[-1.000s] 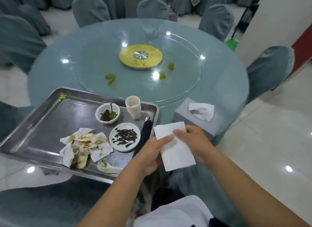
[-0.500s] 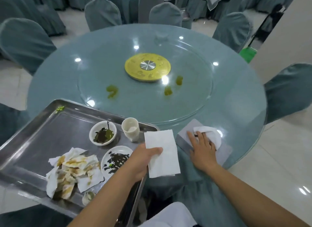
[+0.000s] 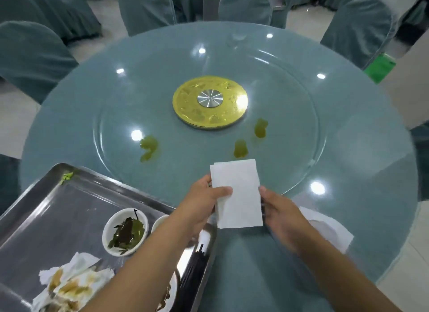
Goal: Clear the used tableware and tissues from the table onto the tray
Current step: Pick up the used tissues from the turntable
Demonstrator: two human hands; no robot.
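Observation:
My left hand (image 3: 204, 205) pinches a clean folded white tissue (image 3: 239, 193) by its left edge, thumb on top. Beside it, my right hand (image 3: 278, 212) touches the tissue's right edge with its fingertips; I cannot see how those fingers lie. The tissue hangs over the near table rim, just below three yellow-green spills (image 3: 240, 148) on the glass turntable (image 3: 290, 149). The steel tray (image 3: 46, 209) at lower left holds a white bowl of dark leaves (image 3: 126, 231), stained crumpled tissues (image 3: 72, 286), black chopsticks (image 3: 193, 272) and a partly hidden plate and cup.
A tissue box with a white tissue sticking out (image 3: 329, 228) sits behind my right wrist at the table edge. A gold hub (image 3: 210, 101) marks the turntable's centre. Covered chairs (image 3: 30, 56) ring the round table (image 3: 371, 172).
My right hand left the tissue box and came back to the tissue's right edge. Both hands carried the tissue forward toward the spills. The camera moved closer over the table.

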